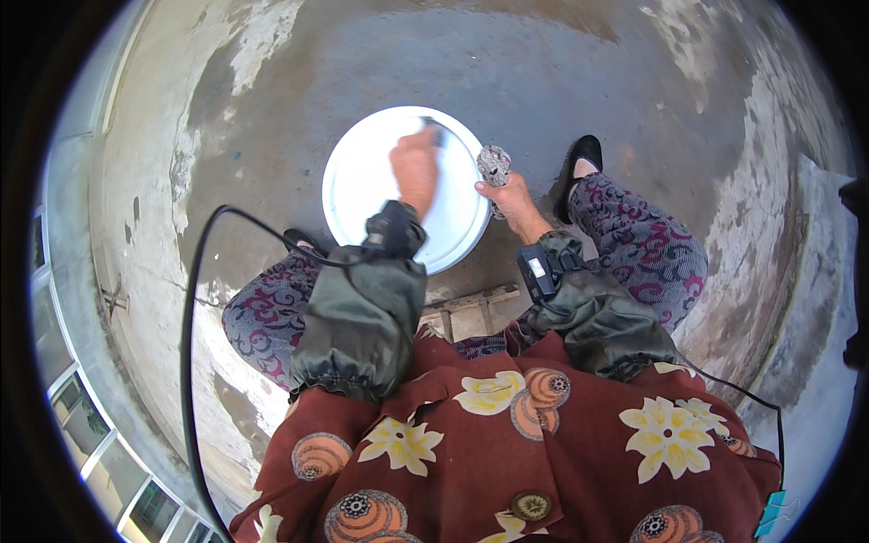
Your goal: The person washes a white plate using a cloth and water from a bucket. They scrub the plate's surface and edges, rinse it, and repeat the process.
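A round white lid or shallow basin (366, 203) with a raised rim lies between my feet. My left hand (414, 170) is over its surface, blurred, with its fingers closed on a small dark object (432, 125) whose kind cannot be told. At the right rim, my right hand (512, 200) grips a crumpled grey patterned cloth bundle (493, 165); part of it shows below the hand. Both forearms wear dark green sleeve covers, and dark devices are strapped at the wrists.
Wet, stained concrete floor (529, 75) surrounds the white piece. A wooden stool or frame (475, 305) is just below it. My black shoes (585, 156) stand on either side. A black cable (190, 326) loops on the left. Windows (88, 421) line the left edge.
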`<state>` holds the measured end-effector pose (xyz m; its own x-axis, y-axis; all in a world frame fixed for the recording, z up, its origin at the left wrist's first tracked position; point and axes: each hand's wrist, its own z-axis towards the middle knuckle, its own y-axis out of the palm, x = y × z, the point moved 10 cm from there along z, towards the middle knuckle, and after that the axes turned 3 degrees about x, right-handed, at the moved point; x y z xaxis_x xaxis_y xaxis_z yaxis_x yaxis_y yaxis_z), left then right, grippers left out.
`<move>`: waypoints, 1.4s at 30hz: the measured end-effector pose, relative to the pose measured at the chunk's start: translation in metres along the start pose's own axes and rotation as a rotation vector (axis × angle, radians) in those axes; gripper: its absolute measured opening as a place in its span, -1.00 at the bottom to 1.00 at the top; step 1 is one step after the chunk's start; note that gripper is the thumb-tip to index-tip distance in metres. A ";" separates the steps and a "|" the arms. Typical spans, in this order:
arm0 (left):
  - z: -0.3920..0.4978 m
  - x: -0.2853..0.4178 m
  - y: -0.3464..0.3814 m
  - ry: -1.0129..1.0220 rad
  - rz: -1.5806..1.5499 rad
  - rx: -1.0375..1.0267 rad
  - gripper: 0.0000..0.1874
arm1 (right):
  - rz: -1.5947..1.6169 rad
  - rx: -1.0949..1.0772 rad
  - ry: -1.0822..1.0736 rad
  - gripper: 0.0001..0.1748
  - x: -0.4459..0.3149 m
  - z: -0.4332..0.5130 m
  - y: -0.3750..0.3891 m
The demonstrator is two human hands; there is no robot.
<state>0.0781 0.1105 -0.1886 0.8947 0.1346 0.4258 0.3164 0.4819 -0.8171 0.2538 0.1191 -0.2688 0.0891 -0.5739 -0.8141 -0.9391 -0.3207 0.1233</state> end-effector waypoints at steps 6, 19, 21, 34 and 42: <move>0.001 -0.007 -0.005 0.167 0.100 -0.147 -0.62 | -0.010 0.057 0.026 -0.70 0.007 -0.001 0.008; -0.013 -0.109 -0.040 -0.758 0.156 -0.107 -0.41 | -0.058 0.055 -0.027 -0.68 0.004 -0.007 0.027; -0.006 -0.110 -0.038 -0.716 0.167 -0.100 -0.55 | -0.042 0.039 0.031 -0.67 0.009 -0.009 0.030; -0.025 -0.104 -0.072 -0.487 0.159 0.032 -0.50 | -0.021 0.015 -0.036 -0.67 0.008 -0.017 0.055; -0.048 -0.136 -0.089 -0.476 0.445 0.029 -0.69 | -0.008 -0.031 -0.064 -0.68 0.000 -0.025 0.057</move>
<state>-0.0564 0.0073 -0.1925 0.6985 0.6925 0.1806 -0.0665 0.3141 -0.9471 0.2084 0.0819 -0.2474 0.0745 -0.5221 -0.8496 -0.9276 -0.3491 0.1331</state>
